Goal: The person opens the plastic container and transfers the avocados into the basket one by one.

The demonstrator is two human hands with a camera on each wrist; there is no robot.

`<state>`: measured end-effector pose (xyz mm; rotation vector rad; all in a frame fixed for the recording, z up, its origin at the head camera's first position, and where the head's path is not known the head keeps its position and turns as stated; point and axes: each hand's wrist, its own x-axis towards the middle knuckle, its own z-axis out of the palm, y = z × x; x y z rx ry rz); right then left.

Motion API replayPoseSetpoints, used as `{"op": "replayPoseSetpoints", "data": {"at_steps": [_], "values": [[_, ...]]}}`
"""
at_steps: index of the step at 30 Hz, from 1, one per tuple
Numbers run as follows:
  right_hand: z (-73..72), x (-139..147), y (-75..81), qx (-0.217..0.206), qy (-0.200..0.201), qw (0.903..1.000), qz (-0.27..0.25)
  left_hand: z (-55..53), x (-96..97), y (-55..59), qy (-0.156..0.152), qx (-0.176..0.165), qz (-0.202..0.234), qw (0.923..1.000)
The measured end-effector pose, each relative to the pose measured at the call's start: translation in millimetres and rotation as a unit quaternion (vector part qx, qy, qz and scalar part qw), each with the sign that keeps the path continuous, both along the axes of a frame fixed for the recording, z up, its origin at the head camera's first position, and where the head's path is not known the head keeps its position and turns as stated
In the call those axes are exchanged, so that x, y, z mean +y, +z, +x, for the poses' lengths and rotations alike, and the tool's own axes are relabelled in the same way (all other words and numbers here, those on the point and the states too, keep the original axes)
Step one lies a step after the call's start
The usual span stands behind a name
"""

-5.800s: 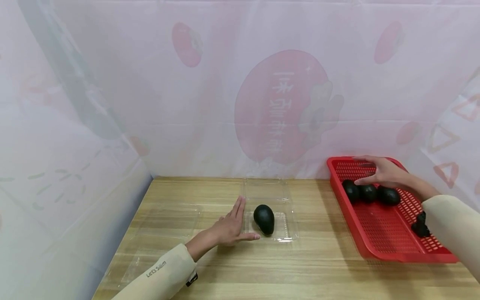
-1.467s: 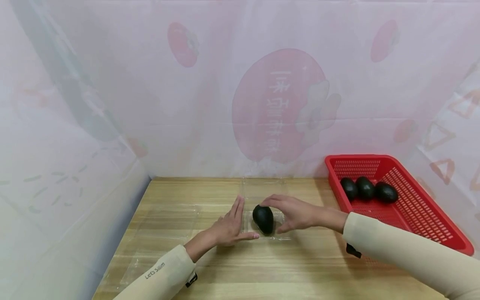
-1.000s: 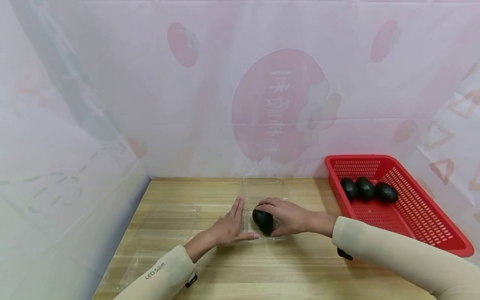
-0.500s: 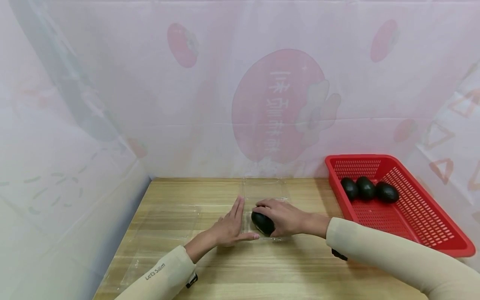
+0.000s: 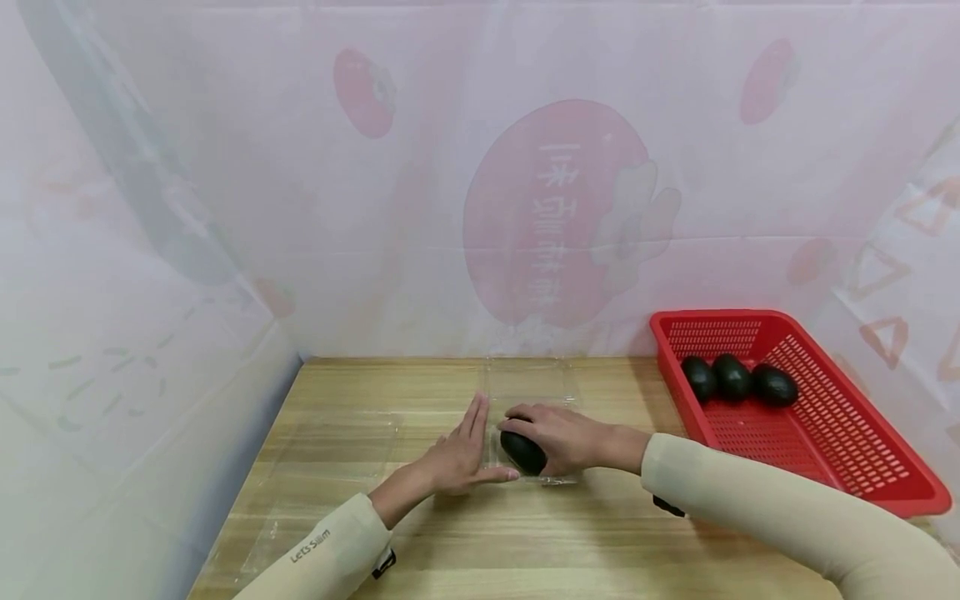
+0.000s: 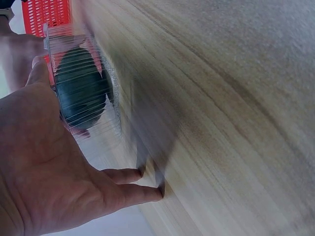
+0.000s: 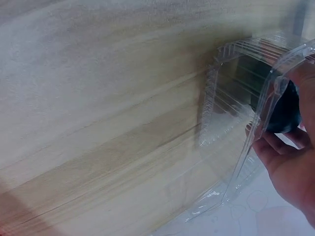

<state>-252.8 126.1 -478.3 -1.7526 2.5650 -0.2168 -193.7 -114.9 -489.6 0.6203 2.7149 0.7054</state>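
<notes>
A dark green avocado (image 5: 522, 452) sits inside a clear plastic clamshell box (image 5: 558, 481) with its lid laid back. My right hand (image 5: 562, 435) grips the avocado from the right, fingers over its top and thumb at its near end. In the right wrist view the avocado (image 7: 284, 114) shows beside the curled fingers. My left hand (image 5: 456, 457) stands along the box's left side, fingers straight and thumb along the near edge. The left wrist view shows that left hand (image 6: 54, 167) with two fingertips on the table and the avocado (image 6: 81, 88) behind the ribbed box wall.
A red perforated basket (image 5: 780, 454) stands on the right, with three avocados (image 5: 731, 377) at its far end. Another clear plastic box (image 5: 337, 442) lies left on the wooden table (image 5: 480, 550). Printed cloth (image 5: 420, 250) walls the back and sides.
My right hand has come from the basket to the box and closed round the avocado. The avocado has turned and shifted slightly to the left and nearer. My left hand has stayed in place.
</notes>
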Motion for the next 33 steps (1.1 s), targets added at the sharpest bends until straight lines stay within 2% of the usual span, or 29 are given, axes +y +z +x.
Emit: {"op": "replayPoseSetpoints", "data": {"at_steps": [9, 14, 21, 33], "values": [[-3.9, -10, -2.1, -0.027, 0.002, 0.9992, 0.030, -0.4, 0.4, -0.1, -0.003, 0.009, -0.002, 1.0000], [-6.4, -12, -3.0, -0.048, 0.000, 0.9984, 0.029, -0.4, 0.6, 0.4, -0.003, 0.013, -0.006, 0.9999], [-7.9, -8, -4.0, -0.081, -0.012, 0.9966, 0.009, -0.6, 1.2, 1.3, -0.001, 0.008, -0.012, 0.9999], [-13.4, -1, -5.7, -0.108, -0.011, 0.9934, -0.037, 2.3, 1.9, 1.3, 0.000, 0.011, -0.015, 0.9998]]}}
